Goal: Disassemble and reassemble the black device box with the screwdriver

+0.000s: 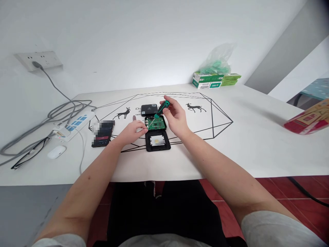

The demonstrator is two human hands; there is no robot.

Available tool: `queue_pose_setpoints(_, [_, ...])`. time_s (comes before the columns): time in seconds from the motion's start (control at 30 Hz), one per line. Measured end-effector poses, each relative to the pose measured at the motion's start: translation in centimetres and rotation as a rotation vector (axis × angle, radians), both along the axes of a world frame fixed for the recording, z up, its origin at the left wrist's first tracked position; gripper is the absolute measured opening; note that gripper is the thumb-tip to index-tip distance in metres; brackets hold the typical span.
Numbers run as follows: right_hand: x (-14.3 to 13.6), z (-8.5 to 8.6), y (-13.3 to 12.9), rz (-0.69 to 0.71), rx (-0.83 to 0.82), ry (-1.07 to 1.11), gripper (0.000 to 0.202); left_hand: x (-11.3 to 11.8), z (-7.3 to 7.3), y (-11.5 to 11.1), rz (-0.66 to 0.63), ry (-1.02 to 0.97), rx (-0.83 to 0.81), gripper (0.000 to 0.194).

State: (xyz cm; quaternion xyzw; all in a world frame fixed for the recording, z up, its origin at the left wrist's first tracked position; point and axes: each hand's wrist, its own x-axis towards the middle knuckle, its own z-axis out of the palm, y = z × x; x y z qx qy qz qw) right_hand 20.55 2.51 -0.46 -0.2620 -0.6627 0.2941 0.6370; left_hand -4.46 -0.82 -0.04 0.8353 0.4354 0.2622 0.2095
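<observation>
The right hand's grip (177, 120) pinches the green-and-black handle of a slim screwdriver (162, 109), its shaft slanting down to the near-left corner of a green circuit board in a black case (156, 124), below and left of that grip. The left hand (133, 132) has its fingers bunched beside the tip; whether they pinch anything, I cannot tell. This looks like fine driver work, calling for a steady tip and an unmoving case on the white tabletop (246, 151).
</observation>
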Motion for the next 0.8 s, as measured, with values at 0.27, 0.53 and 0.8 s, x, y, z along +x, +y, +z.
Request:
queue_pose_setpoints(0.27, [-1.2,1.3,-3.5,0.100,0.127,-0.180,0.046,0.9,0.8,-1.2,-0.221,0.002,-0.241,0.035])
queue_pose_setpoints(0.53, [-1.9,1.3,-4.5,0.084,0.358,-0.313,0.045,0.9,-0.3,-0.8,-0.272,0.037,-0.292,0.020])
queue_pose_setpoints(0.8, [-1.9,1.8,-4.4,0.084,0.476,-0.284,0.044,1.1,0.6,-1.5,-0.241,0.068,-0.332,0.012])
